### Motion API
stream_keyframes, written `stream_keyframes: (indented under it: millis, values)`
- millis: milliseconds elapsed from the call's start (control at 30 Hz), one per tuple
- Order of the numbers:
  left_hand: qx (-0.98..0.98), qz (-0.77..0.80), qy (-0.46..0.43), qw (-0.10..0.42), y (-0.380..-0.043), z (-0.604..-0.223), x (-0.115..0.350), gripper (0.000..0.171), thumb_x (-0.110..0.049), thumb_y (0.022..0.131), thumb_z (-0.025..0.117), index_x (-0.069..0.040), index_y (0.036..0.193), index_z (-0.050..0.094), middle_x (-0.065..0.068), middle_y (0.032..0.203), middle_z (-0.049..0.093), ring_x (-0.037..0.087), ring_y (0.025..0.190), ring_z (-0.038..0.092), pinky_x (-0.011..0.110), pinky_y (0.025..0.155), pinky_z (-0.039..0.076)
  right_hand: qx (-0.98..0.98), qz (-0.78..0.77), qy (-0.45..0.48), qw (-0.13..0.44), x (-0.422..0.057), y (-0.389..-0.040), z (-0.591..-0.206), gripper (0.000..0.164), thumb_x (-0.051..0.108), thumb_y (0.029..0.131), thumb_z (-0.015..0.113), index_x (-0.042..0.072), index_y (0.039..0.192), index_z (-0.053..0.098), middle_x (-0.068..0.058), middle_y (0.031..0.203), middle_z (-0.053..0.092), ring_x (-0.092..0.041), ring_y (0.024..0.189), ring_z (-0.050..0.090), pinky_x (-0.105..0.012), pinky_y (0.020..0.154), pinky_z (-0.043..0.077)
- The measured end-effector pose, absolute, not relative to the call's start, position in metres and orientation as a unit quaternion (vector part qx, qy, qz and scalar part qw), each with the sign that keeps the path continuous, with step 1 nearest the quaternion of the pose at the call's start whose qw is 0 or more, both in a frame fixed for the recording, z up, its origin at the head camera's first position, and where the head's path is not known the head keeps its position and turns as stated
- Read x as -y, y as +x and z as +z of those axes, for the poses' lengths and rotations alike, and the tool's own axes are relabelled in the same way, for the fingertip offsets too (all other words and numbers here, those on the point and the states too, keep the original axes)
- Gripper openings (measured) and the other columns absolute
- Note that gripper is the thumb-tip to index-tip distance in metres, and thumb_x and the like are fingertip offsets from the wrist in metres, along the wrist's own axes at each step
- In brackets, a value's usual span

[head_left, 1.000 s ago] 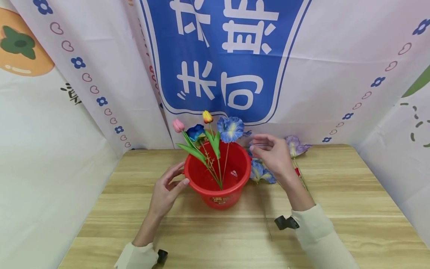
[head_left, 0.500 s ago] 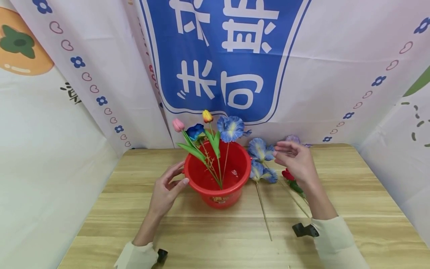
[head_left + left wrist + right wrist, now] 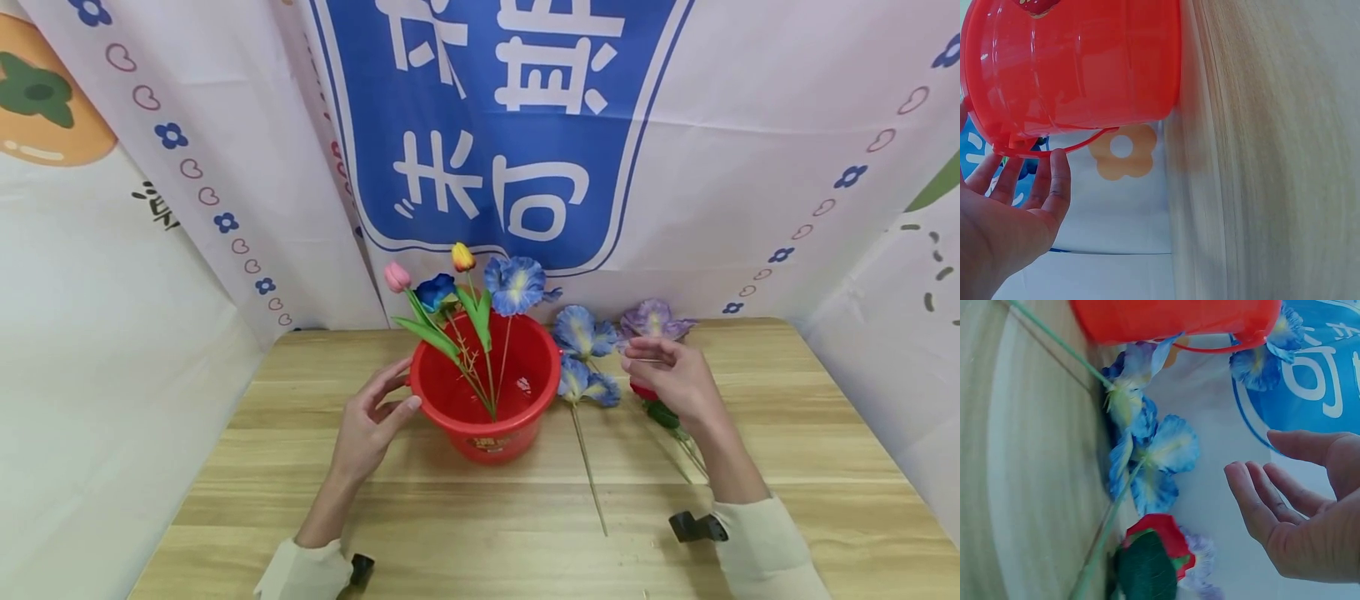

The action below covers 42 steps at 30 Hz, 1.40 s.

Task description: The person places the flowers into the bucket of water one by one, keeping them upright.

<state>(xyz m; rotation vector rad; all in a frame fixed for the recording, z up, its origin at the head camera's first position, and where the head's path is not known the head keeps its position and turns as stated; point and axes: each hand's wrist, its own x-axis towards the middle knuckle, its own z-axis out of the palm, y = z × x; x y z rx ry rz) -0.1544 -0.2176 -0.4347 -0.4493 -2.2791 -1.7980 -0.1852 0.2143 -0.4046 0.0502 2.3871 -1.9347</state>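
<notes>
- Red plastic bucket (image 3: 517,440): upright on the table (image 3: 450,533), between the hands. Probably light, smooth and stiff; steady it at the rim (image 3: 487,429).
- Left hand (image 3: 367,425): fingers extended and spread against the rim and handle (image 3: 1079,146), thumb at the rim; no closed grip.
- Right hand (image 3: 667,375): fingers slightly bent, thumb apart, nothing held; it hovers near the red rose (image 3: 1166,534).
- In the bucket: pink tulip (image 3: 397,277), dark blue flower (image 3: 435,292), yellow-and-red tulip (image 3: 462,257) and blue iris (image 3: 515,285), stems leaning.
- On the table, right of the bucket: near loose iris (image 3: 588,385), far loose iris (image 3: 583,332), the rose and purple iris (image 3: 654,319).
- Handling: the flowers look artificial; expect light weight, springy stems and soft petals. Grasp the stem just below the bloom.
- Obstructions: loose blooms crowd together; the rose and far-iris stems run close, so they may snag.
</notes>
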Motion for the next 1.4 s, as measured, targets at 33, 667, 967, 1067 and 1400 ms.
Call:
stream_keyframes:
  millis: [33, 667, 967, 1067, 1400]
  values:
    - [0.772, -0.608, -0.154, 0.102, -0.155, -0.435, 0.217, 0.056, -0.001, 0.1, 0.071, -0.009, 0.154, 0.058, 0.015, 0.156, 0.058, 0.004, 0.131, 0.063, 0.022, 0.094, 0.062, -0.776, -0.629, 0.015, 0.038, -0.215, -0.186, -0.407, 0.056, 0.011, 0.102, 0.072, -0.007, 0.151, 0.052, -0.011, 0.13, 0.07, 0.002, 0.101, 0.072, -0.024, 0.095, 0.063]
    - [0.771, -0.609, -0.154, 0.105, -0.155, -0.436, 0.219, 0.056, 0.0, 0.099, 0.071, -0.009, 0.153, 0.058, 0.015, 0.155, 0.059, 0.005, 0.131, 0.063, 0.022, 0.094, 0.063, -0.775, -0.62, 0.004, 0.124, -0.198, -0.193, -0.44, 0.055, 0.007, 0.101, 0.071, -0.014, 0.148, 0.052, -0.035, 0.143, 0.062, -0.017, 0.109, 0.075, -0.027, 0.091, 0.065]
    - [0.773, -0.606, -0.156, 0.103, -0.155, -0.435, 0.218, 0.056, -0.001, 0.1, 0.071, -0.01, 0.154, 0.058, 0.014, 0.155, 0.059, 0.005, 0.13, 0.063, 0.022, 0.093, 0.063, -0.767, -0.621, 0.026, 0.158, -0.182, -0.189, -0.454, 0.043, 0.004, 0.099, 0.073, -0.014, 0.137, 0.061, -0.027, 0.122, 0.076, -0.026, 0.103, 0.08, -0.038, 0.089, 0.067]
    - [0.775, -0.604, -0.155, 0.102, -0.155, -0.435, 0.218, 0.056, -0.002, 0.1, 0.071, -0.011, 0.154, 0.058, 0.014, 0.155, 0.059, 0.004, 0.13, 0.063, 0.021, 0.094, 0.062, -0.747, -0.641, 0.03, 0.175, -0.178, -0.188, -0.46, 0.041, 0.001, 0.1, 0.072, -0.016, 0.135, 0.06, -0.024, 0.115, 0.079, -0.021, 0.099, 0.079, -0.04, 0.087, 0.068]
    - [0.776, -0.603, -0.155, 0.104, -0.155, -0.436, 0.219, 0.056, -0.002, 0.1, 0.071, -0.011, 0.154, 0.058, 0.013, 0.156, 0.059, 0.004, 0.131, 0.063, 0.021, 0.094, 0.062, -0.731, -0.649, 0.028, 0.209, -0.168, -0.186, -0.473, 0.042, -0.002, 0.096, 0.073, -0.016, 0.133, 0.06, -0.02, 0.109, 0.081, -0.018, 0.093, 0.079, -0.037, 0.082, 0.068]
